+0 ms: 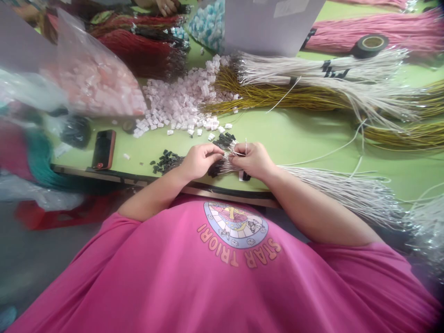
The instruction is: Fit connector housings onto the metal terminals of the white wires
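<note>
1. The white wires (333, 187) are laid along the near edge of the green tabletop (294, 149), with their left ends gathered between the two hands and their other ends spread to the right.
2. By the right hand (255, 160), white wire is gripped near the gathered ends, the fingers being closed in a pinch.
3. The left hand (201, 162) is held just opposite, its thumb and forefinger brought close together at the wire ends; whether a small piece is pinched there cannot be told.
4. Black connectors (225, 140) are seen clustered at the gathered ends, on the far and near sides of the fingers. A pile of loose black pieces (164, 162) is placed just left of the left hand.
5. The step in hand is judged to be close fingertip work on a wire end, probably the fitting of a black piece.
6. For the next move, a steady right-hand hold and careful alignment by the left fingers seem to be called for, with the neighbouring wires left undisturbed.
</note>
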`<state>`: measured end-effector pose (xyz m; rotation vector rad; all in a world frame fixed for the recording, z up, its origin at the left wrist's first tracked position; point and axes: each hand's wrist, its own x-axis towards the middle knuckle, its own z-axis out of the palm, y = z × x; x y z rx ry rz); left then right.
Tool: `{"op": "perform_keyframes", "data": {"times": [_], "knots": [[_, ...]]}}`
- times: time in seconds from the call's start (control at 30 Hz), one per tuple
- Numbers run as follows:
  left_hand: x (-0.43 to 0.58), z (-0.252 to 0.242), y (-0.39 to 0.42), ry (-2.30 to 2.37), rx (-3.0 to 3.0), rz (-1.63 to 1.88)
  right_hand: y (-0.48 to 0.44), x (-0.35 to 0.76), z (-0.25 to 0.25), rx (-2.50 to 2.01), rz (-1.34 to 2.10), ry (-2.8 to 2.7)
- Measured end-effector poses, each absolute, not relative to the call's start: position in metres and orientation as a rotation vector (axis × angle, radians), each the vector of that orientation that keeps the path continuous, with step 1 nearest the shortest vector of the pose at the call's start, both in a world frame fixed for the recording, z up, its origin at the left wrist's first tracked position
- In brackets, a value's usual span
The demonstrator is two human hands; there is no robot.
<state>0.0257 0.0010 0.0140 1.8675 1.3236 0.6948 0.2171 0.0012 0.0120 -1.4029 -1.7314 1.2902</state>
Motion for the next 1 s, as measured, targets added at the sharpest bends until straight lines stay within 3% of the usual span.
{"op": "perform_keyframes", "data": {"times": [0.77, 1.0], "knots": [[0.0199, 0.0161, 0.0054, 1.162, 2.009, 0.674, 0.0019, 0.2191, 0.0132, -1.387, 1.483, -1.698], [0.0233, 0.0100, 0.0073, 1.106, 2.115, 0.653, 0.0023, 0.2187, 0.0052, -1.388, 1.354, -1.790]]}}
